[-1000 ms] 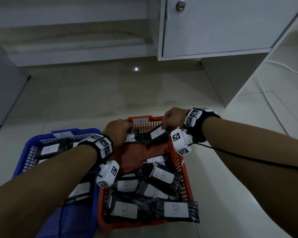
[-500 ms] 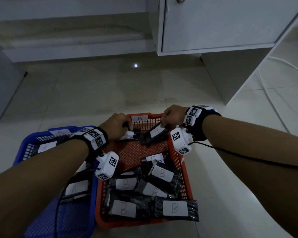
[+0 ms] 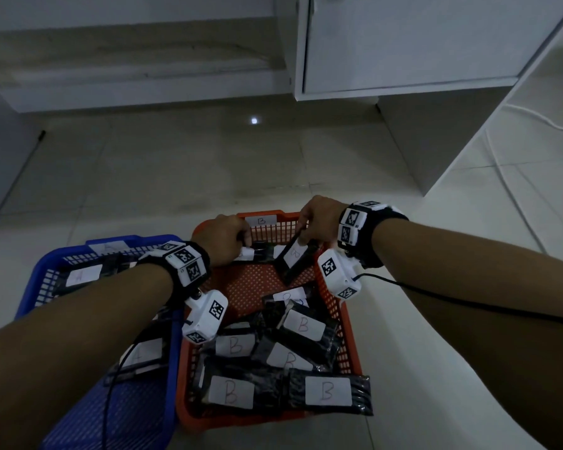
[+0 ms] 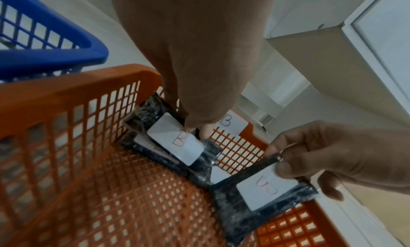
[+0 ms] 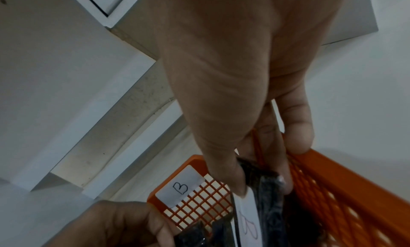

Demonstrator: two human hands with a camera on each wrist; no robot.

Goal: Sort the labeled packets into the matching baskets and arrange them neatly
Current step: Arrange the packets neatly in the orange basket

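Observation:
An orange basket tagged B holds several black packets with white B labels. My left hand grips one B packet in the basket's far left corner. My right hand pinches the top edge of another B packet, thumb on the label, and it hangs tilted at the far right wall. The left wrist view shows the left hand, the right hand and its packet. In the right wrist view my right hand holds that packet. The blue basket, left, holds A packets.
A white cabinet on a plinth stands beyond the baskets, with tiled floor between. A white cable runs along the floor at the right. The middle of the orange basket's mesh floor is bare.
The right hand has tipped its packet more steeply on end at the far right wall. The left hand stays at the far left corner with its packet. My head has tilted slightly.

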